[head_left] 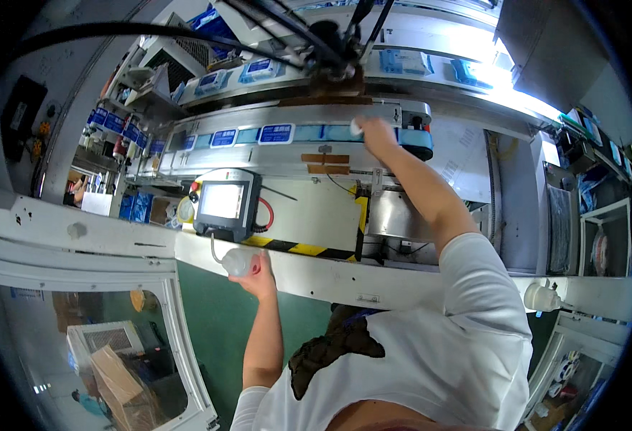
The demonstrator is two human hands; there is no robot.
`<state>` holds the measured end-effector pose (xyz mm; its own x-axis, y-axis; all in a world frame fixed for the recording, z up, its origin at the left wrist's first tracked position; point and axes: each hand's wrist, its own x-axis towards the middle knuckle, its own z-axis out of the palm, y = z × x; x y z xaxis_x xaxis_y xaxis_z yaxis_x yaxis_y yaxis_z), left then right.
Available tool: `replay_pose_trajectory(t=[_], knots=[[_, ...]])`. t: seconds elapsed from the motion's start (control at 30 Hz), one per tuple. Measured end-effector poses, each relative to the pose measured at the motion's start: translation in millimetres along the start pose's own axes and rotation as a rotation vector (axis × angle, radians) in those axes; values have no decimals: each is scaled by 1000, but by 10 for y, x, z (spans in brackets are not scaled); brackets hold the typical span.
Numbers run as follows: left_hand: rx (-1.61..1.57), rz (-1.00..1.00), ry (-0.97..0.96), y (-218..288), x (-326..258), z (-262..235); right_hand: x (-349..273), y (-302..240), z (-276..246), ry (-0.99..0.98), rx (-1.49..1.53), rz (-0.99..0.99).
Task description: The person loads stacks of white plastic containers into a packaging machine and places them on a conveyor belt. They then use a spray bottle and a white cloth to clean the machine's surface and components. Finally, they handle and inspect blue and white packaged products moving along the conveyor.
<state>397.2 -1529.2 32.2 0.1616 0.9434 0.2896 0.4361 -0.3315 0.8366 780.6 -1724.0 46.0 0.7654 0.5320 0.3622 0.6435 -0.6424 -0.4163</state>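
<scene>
Left hand: The left hand (262, 276) holds a translucent squeeze bottle (237, 262), its grip wrapped around the bottle's side, at the near edge of a white frame rail (323, 282).
Bottle: Tilted in the hand, its thin bent spout (214, 248) reaches up toward the control panel; whether the two touch cannot be told.
Right hand: Stretched forward across the machine, the right hand (377, 136) has its grip together on a small white wad (357, 128), held at the blue belt near its right end.
Blue belt: The narrow blue belt (336, 133) runs between metal side rails, with a row of blue-and-white labels (276, 134) to the left of the right hand.
Control panel: A dark-framed control panel (224, 203) with a lit screen stands just beyond the bottle, a red cable (268, 214) curving at its right side.
Striped tape: Yellow-and-black tape (305, 249) edges the pale tabletop (309, 212) between panel and belt.
Packs: Beyond the belt, blue-and-white packs (406, 62) lie along a second conveyor (442, 79).
Overhead: A dark jointed machine arm (330, 57) hangs above the far side of the belt.
Floor: Green flooring (212, 316) shows below the rail, beside the worker's white shirt (431, 359).
</scene>
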Motion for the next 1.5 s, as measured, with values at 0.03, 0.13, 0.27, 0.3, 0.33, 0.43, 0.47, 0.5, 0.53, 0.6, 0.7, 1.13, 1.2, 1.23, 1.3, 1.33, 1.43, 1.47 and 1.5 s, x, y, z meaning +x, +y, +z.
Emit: replay_pose_trajectory(t=[0.03, 0.13, 0.27, 0.3, 0.33, 0.43, 0.47, 0.5, 0.53, 0.6, 0.7, 1.13, 1.2, 1.23, 1.3, 1.33, 1.43, 1.47, 1.5], knots=[[20, -28, 3, 0, 1, 4, 16, 18, 1, 103, -57, 47], [55, 11, 4, 1, -5, -10, 29, 19, 47, -106, 31, -220], [7, -12, -22, 22, -5, -16, -5, 65, 26, 123, 10, -55], [22, -5, -18, 31, -5, -13, -30, 104, -21, 215, -42, -125], [33, 1, -7, 41, -8, -12, -46, 141, -73, 231, -90, -238], [55, 35, 8, 70, -20, -12, -85, 313, -291, -131, -94, -153], [19, 13, 0, 76, -23, -13, -89, 323, -319, -95, -68, -157], [0, -23, -24, 79, -24, -9, -102, 319, -335, -67, -93, -88], [-17, -31, -20, 79, -21, -13, -107, 318, -358, 31, -114, -40], [-15, -39, -21, 84, -15, -19, -117, 292, -400, 30, -133, 43], [47, -20, 8, 90, -3, -23, -99, 328, -532, -177, -7, 79], [33, 1, 5, -8, 8, -11, -130, 143, -33, 3, 29, -178], [21, -24, -6, -20, 14, -8, -81, 180, -28, 29, -36, -106], [21, -17, -6, -21, 17, -8, -56, 210, -49, 56, -66, -70], [39, 2, -8, -10, 18, -15, -44, 265, -114, 71, -54, -33], [42, 36, -7, -1, 20, -23, -59, 281, -151, 56, -11, -33], [86, 0, 2, 34, 9, -29, -175, 328, -301, 114, -20, -14], [65, -36, -17, 44, 3, -36, -203, 342, -362, 179, -69, 70], [42, -50, -27, 55, 6, -32, -241, 305, -376, 78, -181, 48]])
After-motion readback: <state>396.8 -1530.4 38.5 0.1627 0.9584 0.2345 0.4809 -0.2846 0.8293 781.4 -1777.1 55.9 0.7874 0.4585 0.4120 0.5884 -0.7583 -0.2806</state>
